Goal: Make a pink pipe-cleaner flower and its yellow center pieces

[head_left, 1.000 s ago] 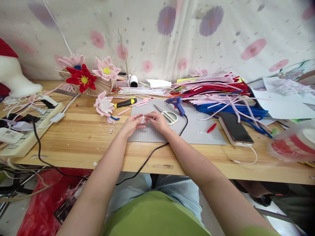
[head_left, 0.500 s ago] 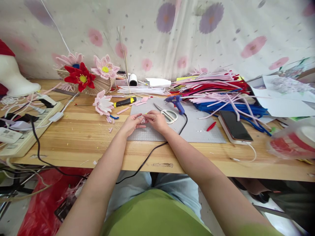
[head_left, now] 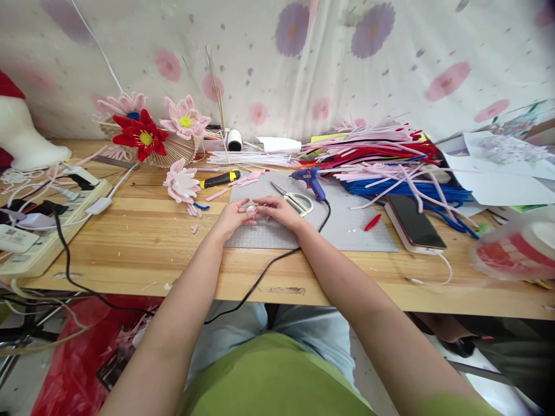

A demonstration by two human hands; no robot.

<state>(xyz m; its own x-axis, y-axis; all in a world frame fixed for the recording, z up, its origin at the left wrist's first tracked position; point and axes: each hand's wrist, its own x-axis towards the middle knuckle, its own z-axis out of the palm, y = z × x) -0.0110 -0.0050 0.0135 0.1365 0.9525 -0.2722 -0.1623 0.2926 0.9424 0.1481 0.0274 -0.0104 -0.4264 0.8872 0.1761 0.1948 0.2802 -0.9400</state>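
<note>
Both my hands meet over the near left part of a grey cutting mat on the wooden table. My left hand and my right hand pinch a small pale pink fuzzy piece between their fingertips. Scissors lie just beyond my right hand. A blue glue gun rests behind them, its black cord running under my right forearm and off the table's front edge.
A heap of pink, red, white and blue pipe cleaners fills the back right. A phone lies on a white block. Finished flowers sit back left, a pink flower and yellow-black knife nearer. A power strip is at left.
My fingers have shifted slightly on the pink piece, which now looks more bunched between the fingertips. Both hands stay in the same place.
</note>
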